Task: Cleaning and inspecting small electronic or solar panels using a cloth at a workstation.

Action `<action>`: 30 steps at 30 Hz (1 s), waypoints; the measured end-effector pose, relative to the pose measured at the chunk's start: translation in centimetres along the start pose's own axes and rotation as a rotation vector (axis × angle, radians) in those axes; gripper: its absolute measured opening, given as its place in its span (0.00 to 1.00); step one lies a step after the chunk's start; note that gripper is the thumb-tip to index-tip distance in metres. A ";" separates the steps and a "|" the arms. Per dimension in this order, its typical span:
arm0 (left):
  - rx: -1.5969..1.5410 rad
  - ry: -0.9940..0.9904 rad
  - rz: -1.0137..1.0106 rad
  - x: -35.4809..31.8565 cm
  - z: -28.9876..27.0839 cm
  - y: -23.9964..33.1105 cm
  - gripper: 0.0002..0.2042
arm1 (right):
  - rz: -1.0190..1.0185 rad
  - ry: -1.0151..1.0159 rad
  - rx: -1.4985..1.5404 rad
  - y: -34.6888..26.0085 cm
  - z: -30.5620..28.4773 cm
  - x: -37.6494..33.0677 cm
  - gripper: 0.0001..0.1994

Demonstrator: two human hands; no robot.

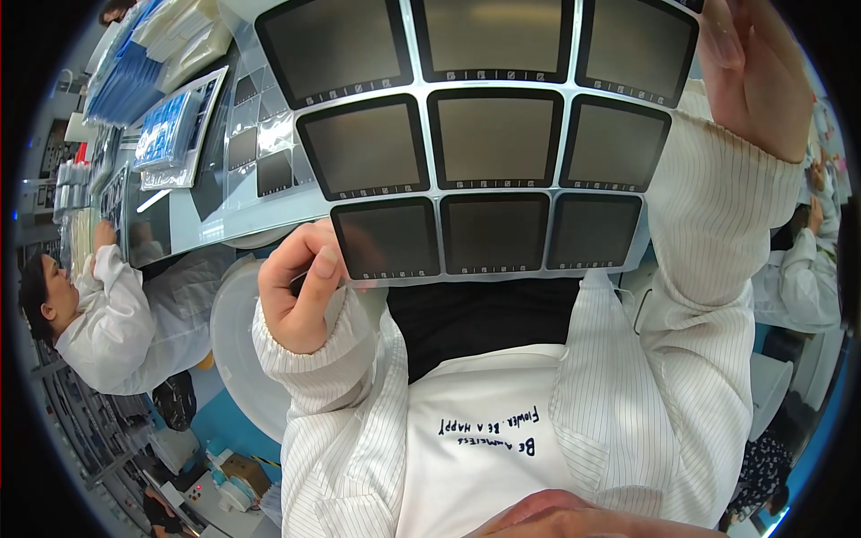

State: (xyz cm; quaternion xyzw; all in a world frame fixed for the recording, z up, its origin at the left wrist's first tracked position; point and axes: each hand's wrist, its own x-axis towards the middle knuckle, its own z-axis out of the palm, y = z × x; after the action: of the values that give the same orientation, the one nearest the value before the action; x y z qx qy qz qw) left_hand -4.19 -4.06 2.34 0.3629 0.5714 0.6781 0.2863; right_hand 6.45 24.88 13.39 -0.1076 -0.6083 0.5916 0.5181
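Sheet (420,88): held up before the chest, between both hands, with nine dark panels (493,139) in three rows; if the hands are moved unevenly, it could be flexed and the panels creased or loosened.
Right hand (753,85): placed at the upper right edge; whether the fingers are pinching it cannot be told, as they are partly cut off by the view. A slip could be caused by a weak hold here.
Left hand (300,291): the lower left corner appears to be pinched between thumb and curled fingers; the corner panel could be smudged if the thumb is slid inward.
Trousers (480,327): seen below the sheet's lower edge; the sheet could be dropped here if both holds are loosened.
Tabletop (251,218): seen beyond, with a second sheet (260,139) laid on it; scuffing could be caused by a careless lowering.
Blue pack (166,130): set farther left; it might be knocked by a wide swing.
Co-worker (108,314): well apart at left; contact is judged unlikely.
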 end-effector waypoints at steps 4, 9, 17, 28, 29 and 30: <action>0.000 -0.029 0.021 0.2 0.5 -0.1 0.08 | -0.012 -0.016 -0.016 0.0 -0.7 0.2 0.18; 0.134 -0.033 0.119 0.6 1.8 0.0 0.10 | -0.027 -0.065 -0.067 -0.1 -2.4 0.6 0.18; 0.192 -0.162 0.176 1.8 3.6 -0.2 0.06 | -0.010 -0.096 0.049 1.3 -9.9 3.4 0.16; 0.202 -0.202 0.174 3.1 4.8 -0.2 0.05 | -0.029 -0.166 0.077 1.8 -16.0 5.4 0.15; 0.209 -0.189 0.203 3.4 4.8 -0.2 0.06 | -0.029 -0.164 0.075 1.9 -16.5 5.8 0.15; 0.216 -0.177 0.233 3.8 4.8 -0.2 0.06 | -0.030 -0.240 0.132 2.0 -17.0 6.4 0.15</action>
State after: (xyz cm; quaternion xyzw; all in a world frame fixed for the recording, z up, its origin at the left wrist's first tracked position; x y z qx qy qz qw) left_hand -2.43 1.73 3.21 0.5133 0.5676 0.6069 0.2145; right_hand 15.58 40.51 10.90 0.0071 -0.6273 0.6311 0.4563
